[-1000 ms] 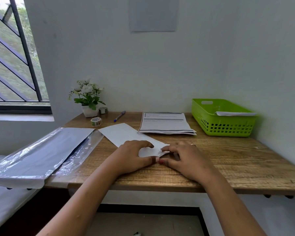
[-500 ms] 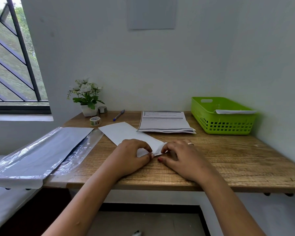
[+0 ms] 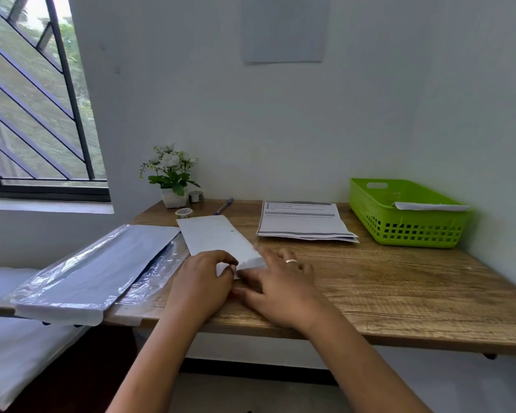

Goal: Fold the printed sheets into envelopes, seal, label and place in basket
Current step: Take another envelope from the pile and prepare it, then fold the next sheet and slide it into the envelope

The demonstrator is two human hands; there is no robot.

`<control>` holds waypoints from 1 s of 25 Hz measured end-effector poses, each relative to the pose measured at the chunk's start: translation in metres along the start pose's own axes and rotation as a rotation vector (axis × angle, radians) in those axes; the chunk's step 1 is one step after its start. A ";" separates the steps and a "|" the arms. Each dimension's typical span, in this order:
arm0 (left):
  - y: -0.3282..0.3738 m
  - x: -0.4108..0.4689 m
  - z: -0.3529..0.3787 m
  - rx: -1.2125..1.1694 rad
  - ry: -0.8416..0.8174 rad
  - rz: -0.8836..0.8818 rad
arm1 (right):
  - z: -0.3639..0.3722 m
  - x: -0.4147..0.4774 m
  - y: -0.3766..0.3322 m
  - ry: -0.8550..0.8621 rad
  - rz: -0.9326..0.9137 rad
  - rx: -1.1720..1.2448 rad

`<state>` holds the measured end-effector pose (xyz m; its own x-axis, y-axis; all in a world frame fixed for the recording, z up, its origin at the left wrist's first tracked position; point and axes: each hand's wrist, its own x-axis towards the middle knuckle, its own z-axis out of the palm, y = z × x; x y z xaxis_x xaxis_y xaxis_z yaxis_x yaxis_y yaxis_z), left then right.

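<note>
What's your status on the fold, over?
Left hand pinching sheet at its near end, right hand flat on it. Sheet mid-fold on table, unsealed. Nothing in the way; basket off to the right.

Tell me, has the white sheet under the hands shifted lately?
Yes: the white sheet has turned, its near end swinging left, away from the printed stack toward the plastic sleeve.

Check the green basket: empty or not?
Not empty. A white paper lies inside the basket, near its right rim.
</note>
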<state>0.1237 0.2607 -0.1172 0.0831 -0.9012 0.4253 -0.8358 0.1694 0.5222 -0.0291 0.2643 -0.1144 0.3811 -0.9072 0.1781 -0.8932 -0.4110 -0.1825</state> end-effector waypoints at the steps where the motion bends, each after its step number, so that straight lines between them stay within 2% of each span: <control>1: -0.003 -0.001 -0.003 0.009 0.005 -0.027 | 0.003 0.004 -0.010 -0.064 -0.008 0.020; 3: -0.011 -0.001 -0.013 0.081 0.021 -0.073 | 0.007 0.012 -0.029 -0.167 -0.021 0.046; 8: -0.016 0.002 -0.033 0.168 0.024 -0.127 | 0.011 0.016 -0.070 -0.124 -0.018 0.076; 11: -0.007 0.006 -0.038 0.155 0.034 -0.125 | -0.005 0.021 -0.066 -0.121 -0.044 0.458; 13: 0.002 0.014 -0.040 0.126 0.071 -0.100 | -0.022 0.036 -0.043 -0.009 0.011 0.610; 15: 0.014 0.031 -0.035 0.082 0.047 -0.055 | -0.038 0.060 -0.004 0.141 0.169 0.396; 16: 0.023 0.041 -0.030 0.035 0.003 -0.036 | -0.045 0.071 0.022 0.161 0.254 0.248; 19: 0.047 0.077 -0.006 -0.040 -0.170 -0.020 | -0.051 0.094 0.101 -0.008 0.385 -0.054; 21: 0.055 0.101 0.010 -0.052 -0.301 -0.057 | -0.045 0.095 0.141 -0.095 0.387 -0.104; 23: 0.055 0.121 0.027 -0.042 -0.431 -0.136 | -0.039 0.093 0.163 -0.150 0.379 -0.050; 25: 0.051 0.137 0.043 0.070 -0.477 -0.158 | -0.037 0.094 0.173 -0.098 0.363 0.020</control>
<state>0.0688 0.1283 -0.0641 -0.0321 -0.9983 -0.0486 -0.8686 0.0038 0.4955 -0.1566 0.1108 -0.0931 0.0629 -0.9980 0.0047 -0.9698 -0.0622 -0.2359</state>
